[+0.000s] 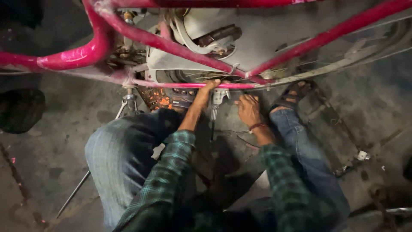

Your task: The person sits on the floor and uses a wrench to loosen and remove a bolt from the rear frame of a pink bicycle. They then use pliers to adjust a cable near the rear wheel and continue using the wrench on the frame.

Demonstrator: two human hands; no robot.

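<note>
I crouch over a pink bicycle frame (171, 45) with a pale chain guard (240, 38) behind its tubes. My left hand (207, 91) reaches up to the thin lower pink tube (189, 85), fingers curled against it. My right hand (248, 109), with a red thread at the wrist, rests low beside a small metal bracket (219, 98) that hangs from that tube; whether it grips anything is unclear. Both arms wear a green checked shirt, and my knees are in blue jeans.
A thin metal rod (73, 193) lies on the stained concrete floor at the left. A dark round object (19, 109) sits at the far left. My sandalled foot (294, 95) is planted under the frame. A flat metal strip (343, 141) lies at the right.
</note>
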